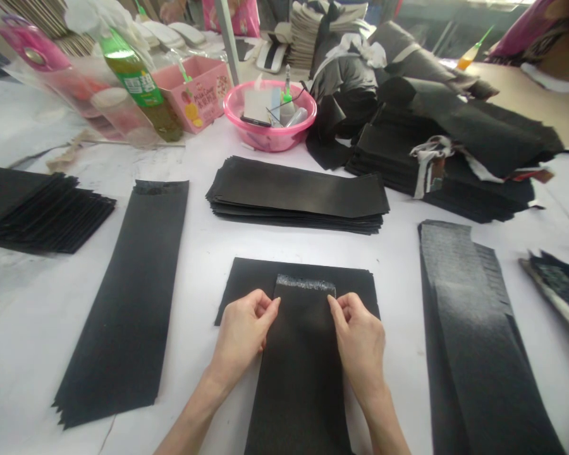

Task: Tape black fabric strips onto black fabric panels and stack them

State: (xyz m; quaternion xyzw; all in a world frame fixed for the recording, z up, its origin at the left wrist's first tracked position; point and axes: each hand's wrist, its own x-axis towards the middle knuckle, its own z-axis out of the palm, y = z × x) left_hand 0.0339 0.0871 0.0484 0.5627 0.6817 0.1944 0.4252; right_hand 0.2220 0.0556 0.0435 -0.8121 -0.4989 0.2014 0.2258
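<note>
left hand (243, 332): fingertips pinched | right hand (360, 333): fingertips pinched | forearms (189, 411) converging forward

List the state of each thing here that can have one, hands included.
Black strip, held at both edges, whitish band across its far end
Left hand, pinching the strip's left edge
Right hand, pinching its right edge
Black sheet, flat, partly covered by the strip
Middle stack, lying flat
Pink basin, upright, holding several items
Pink box, open-topped

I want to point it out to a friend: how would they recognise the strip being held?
On the white tabletop, look to the near middle, between the left hand and right hand. There runs a long black strip, its far end over a crosswise black piece. Unlike its neighbours, it has a narrow speckled whitish band near its far end.
</note>
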